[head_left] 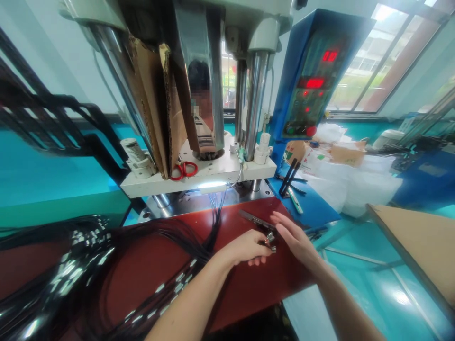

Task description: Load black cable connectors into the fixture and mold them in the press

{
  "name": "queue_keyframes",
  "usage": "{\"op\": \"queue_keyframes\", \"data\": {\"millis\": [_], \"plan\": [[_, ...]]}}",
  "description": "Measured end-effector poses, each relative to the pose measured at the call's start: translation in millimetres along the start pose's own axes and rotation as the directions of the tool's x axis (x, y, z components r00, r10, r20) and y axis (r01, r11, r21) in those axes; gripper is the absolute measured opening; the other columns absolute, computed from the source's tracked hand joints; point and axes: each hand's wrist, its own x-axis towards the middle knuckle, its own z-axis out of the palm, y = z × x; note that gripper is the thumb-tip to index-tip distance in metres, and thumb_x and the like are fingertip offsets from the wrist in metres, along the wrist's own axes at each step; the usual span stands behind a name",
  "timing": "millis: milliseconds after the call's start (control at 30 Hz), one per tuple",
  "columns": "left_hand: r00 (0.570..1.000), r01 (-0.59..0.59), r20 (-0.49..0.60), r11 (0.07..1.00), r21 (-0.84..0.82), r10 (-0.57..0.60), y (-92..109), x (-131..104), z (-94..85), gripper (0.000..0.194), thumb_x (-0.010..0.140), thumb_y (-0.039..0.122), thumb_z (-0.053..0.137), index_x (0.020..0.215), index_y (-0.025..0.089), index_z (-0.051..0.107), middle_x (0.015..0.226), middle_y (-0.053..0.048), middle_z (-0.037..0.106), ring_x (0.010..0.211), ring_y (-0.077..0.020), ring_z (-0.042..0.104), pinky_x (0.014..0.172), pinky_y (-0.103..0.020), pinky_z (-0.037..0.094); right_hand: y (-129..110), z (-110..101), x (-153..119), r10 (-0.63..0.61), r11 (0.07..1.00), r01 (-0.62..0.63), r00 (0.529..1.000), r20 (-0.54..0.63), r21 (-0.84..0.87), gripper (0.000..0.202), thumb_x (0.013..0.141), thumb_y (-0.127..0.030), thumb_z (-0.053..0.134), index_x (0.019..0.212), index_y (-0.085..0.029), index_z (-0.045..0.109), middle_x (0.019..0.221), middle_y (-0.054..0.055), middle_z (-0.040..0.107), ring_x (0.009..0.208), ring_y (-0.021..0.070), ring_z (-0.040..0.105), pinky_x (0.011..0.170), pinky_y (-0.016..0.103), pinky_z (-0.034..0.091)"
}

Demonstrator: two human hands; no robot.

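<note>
My left hand (249, 247) is closed around a few small shiny metal connectors (270, 240), whose ends stick out past the thumb and fingertips. What else lies in its palm is hidden. Just to the right, my right hand (292, 236) has its fingers stretched out and holds nothing that I can see. Its fingertips are near the end of a dark metal bar (255, 219), which lies on the red-brown worktop (227, 296). Thin black cables (212, 239) run across the worktop and up into the press, beneath a small lit lamp (213, 187).
Large bundles of black cables with shiny ends (71, 270) cover the left side. Red-handled scissors (184, 170) rest on the press plate (227, 171). A cutter knife (295, 201) lies on a blue shelf (318, 208); above it stands a control box (307, 94). White sacks (366, 184) stand behind.
</note>
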Motion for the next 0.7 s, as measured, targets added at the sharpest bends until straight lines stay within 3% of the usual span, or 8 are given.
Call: {"op": "queue_keyframes", "data": {"millis": [67,133,200,300,467,567,633,700], "plan": [[0.999,-0.013,-0.051,1.000,-0.011,0.013,0,0,1.3,0.011,0.065,0.024,0.049,0.069,0.015,0.049,0.057,0.002,0.051,0.038,-0.0049,0.043,0.034,-0.015,0.030,11,-14,-6,-0.037,0.904,0.045,0.999,0.029,-0.425,0.045,0.079,-0.024,0.045,0.122,-0.011,0.045,0.123,0.015,0.051,0.112,0.0270,0.046,0.095,0.041,0.035],[0.994,-0.030,-0.103,0.999,-0.030,0.027,-1,1,2.4,0.011,0.065,0.024,0.048,0.070,0.015,0.048,0.053,0.005,0.045,0.035,-0.0041,0.040,0.032,-0.014,0.025,16,-18,-12,-0.040,0.665,0.078,0.997,0.069,-0.743,0.043,0.075,-0.011,0.041,0.117,-0.009,0.049,0.112,0.017,0.056,0.104,0.0287,0.050,0.087,0.040,0.038],[0.989,-0.052,-0.138,0.997,-0.056,0.044,-2,1,2.9,0.010,0.065,0.024,0.049,0.071,0.015,0.047,0.049,0.007,0.039,0.033,-0.0035,0.036,0.031,-0.014,0.022,15,-15,-17,-0.034,0.473,0.090,0.996,0.085,-0.876,0.037,0.072,-0.005,0.037,0.104,-0.011,0.056,0.095,0.015,0.059,0.089,0.0272,0.055,0.075,0.036,0.041],[0.983,-0.096,-0.164,0.991,-0.092,0.080,0,-1,1.7,0.011,0.066,0.024,0.050,0.071,0.015,0.048,0.047,0.007,0.036,0.034,-0.0034,0.033,0.032,-0.014,0.021,7,-5,-21,0.003,0.454,0.116,0.991,0.132,-0.883,0.020,0.067,-0.009,0.041,0.081,-0.016,0.052,0.079,0.009,0.059,0.071,0.0228,0.056,0.060,0.030,0.036],[0.986,-0.080,-0.154,0.991,-0.110,0.063,4,-7,-0.4,0.014,0.066,0.027,0.053,0.071,0.014,0.050,0.044,0.008,0.034,0.034,-0.0034,0.031,0.033,-0.014,0.019,7,-9,-23,0.071,0.768,0.054,0.983,0.169,-0.639,0.009,0.068,-0.013,0.038,0.065,-0.021,0.037,0.063,0.000,0.054,0.059,0.0158,0.053,0.053,0.026,0.032],[0.986,-0.087,-0.149,0.991,-0.097,0.072,4,-7,3.8,0.012,0.066,0.026,0.051,0.066,0.016,0.045,0.046,0.008,0.033,0.034,-0.0029,0.030,0.032,-0.015,0.018,15,-11,-31,0.206,0.960,-0.169,0.967,0.153,-0.222,0.008,0.067,-0.014,0.034,0.066,-0.022,0.035,0.051,-0.005,0.046,0.044,0.0122,0.050,0.041,0.022,0.033],[0.983,-0.093,-0.166,0.994,-0.066,0.081,3,-4,9.8,0.009,0.065,0.023,0.048,0.062,0.017,0.042,0.046,0.008,0.032,0.034,-0.0032,0.030,0.031,-0.015,0.019,19,-5,-38,0.289,0.945,-0.305,0.948,0.132,0.119,0.005,0.067,-0.017,0.036,0.070,-0.022,0.036,0.043,-0.010,0.040,0.030,0.0096,0.040,0.030,0.019,0.025],[0.978,-0.088,-0.191,0.996,-0.031,0.080,1,-1,17.6,0.006,0.064,0.022,0.046,0.062,0.017,0.042,0.046,0.007,0.032,0.033,-0.0037,0.030,0.031,-0.015,0.020,19,5,-45,0.292,0.887,-0.285,0.956,0.037,0.363,0.007,0.071,-0.024,0.042,0.077,-0.021,0.040,0.042,-0.011,0.039,0.026,0.0077,0.033,0.026,0.018,0.020]]}}
